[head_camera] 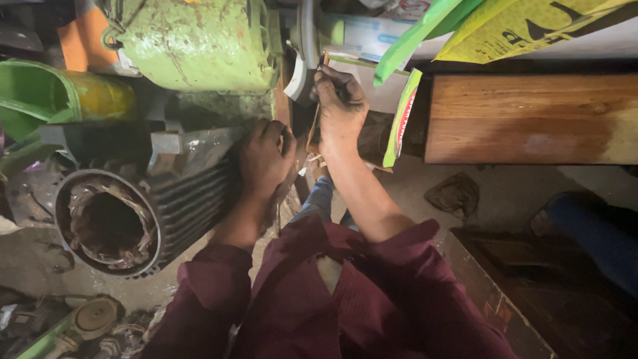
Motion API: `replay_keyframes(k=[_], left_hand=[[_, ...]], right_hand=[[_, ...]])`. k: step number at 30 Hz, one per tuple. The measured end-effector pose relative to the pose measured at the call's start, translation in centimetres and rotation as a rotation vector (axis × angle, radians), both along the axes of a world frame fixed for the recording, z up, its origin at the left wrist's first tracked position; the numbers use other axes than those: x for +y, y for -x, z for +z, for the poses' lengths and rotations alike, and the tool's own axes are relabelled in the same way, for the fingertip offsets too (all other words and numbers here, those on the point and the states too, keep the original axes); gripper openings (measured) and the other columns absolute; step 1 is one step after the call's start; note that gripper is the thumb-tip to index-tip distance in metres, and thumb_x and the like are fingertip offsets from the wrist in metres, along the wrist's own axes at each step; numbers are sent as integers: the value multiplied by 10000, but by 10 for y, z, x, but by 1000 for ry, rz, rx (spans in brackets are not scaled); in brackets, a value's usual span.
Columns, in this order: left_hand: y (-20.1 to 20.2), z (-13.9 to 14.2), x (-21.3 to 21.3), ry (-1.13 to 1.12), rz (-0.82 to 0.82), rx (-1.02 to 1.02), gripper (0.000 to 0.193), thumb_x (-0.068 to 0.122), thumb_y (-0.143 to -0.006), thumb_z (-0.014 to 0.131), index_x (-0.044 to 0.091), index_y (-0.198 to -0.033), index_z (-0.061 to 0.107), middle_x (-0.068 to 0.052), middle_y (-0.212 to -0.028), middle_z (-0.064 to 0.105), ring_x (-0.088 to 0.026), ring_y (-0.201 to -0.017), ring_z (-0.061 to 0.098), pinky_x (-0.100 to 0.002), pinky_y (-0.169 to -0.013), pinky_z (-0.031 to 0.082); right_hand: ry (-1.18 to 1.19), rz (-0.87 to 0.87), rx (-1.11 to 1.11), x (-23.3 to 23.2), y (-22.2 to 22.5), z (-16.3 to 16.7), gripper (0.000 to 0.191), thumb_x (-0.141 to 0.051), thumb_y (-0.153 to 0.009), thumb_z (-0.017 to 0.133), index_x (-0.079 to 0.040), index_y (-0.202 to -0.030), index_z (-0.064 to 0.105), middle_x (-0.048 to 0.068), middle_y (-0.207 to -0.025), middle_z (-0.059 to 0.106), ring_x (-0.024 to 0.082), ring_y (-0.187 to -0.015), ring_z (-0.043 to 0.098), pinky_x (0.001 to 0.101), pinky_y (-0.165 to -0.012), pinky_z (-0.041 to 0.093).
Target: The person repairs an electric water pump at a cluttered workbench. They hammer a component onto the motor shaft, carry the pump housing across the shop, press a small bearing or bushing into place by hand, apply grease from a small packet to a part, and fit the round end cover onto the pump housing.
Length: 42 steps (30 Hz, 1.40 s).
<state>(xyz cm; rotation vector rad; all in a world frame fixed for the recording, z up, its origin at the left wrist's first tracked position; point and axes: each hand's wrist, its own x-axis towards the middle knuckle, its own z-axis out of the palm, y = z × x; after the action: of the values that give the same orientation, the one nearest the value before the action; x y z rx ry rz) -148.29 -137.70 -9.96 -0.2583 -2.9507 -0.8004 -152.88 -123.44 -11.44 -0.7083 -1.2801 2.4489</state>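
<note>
Here the left hand (266, 156) rests with fingers curled on the finned motor housing (166, 199), lying on the grimy floor (40, 266). The right hand (339, 106), fingers clamped on a thin brown strip (314, 133), works in the tight gap between green machine (199, 43) and wooden board (531, 116).

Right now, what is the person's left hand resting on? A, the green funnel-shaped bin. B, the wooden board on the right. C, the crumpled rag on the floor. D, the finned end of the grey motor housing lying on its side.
D: the left hand is closed against the ribbed end of the grey motor housing, whose open end shows the windings, while the right hand is raised to a thin piece higher up.
</note>
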Motion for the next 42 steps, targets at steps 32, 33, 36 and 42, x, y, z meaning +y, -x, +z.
replay_keyframes(k=[32,33,36,42], left_hand=[[-36,176,31,-801,-301,-145,195,100,-944,782,90,-1134,745,-83,-1163,737,-228,-1127,737,-346,-962,603],[-36,174,30,-818,-319,-137,197,102,-950,782,90,-1142,741,-81,-1177,736,-233,-1148,731,-353,-983,599],[-38,170,29,-816,-335,-136,183,111,-950,777,101,-1131,750,-56,-1158,746,-219,-1140,725,-339,-972,609],[-40,167,27,-844,-336,-141,165,106,-949,775,98,-1111,747,-57,-1137,735,-223,-1118,717,-343,-953,603]], right_hand=[[-413,322,164,65,-145,155,169,58,-977,778,17,-1100,670,109,-1074,715,147,-990,676,261,-935,533],[-408,319,186,64,-145,154,171,66,-976,774,14,-1099,666,109,-1076,710,146,-993,674,259,-930,531],[-420,306,231,63,-147,152,187,85,-969,763,7,-1102,656,108,-1083,695,139,-991,664,250,-908,523],[-471,316,254,62,-151,151,226,70,-954,760,-1,-1132,641,99,-1095,682,126,-980,657,243,-892,530]])
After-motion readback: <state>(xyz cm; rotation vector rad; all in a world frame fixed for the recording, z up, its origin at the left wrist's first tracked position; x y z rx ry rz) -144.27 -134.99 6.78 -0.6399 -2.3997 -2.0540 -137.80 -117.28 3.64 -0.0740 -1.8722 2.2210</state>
